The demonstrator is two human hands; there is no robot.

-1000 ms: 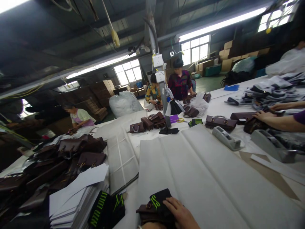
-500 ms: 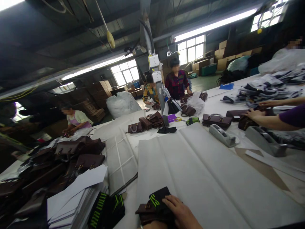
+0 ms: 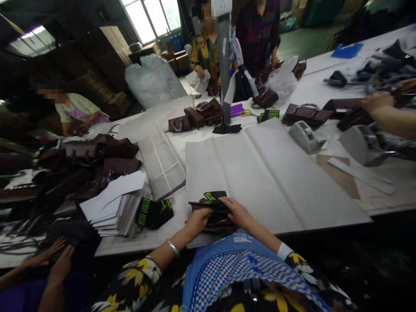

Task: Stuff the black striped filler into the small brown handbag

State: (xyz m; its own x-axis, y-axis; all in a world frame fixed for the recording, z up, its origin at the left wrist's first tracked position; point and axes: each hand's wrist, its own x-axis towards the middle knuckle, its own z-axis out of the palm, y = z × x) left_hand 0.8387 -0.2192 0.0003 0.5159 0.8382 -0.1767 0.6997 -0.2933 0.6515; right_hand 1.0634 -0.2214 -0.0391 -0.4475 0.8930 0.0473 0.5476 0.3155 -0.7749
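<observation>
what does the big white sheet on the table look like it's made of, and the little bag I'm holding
White sheet: likely thin matte tissue or wrapping paper, showing straight fold creases. Small bag under the left hand and right hand: dark brown, seemingly leather or imitation, slightly glossy.

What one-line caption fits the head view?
Both hands, left hand and right hand, grip a dark bag on white paper.
</observation>
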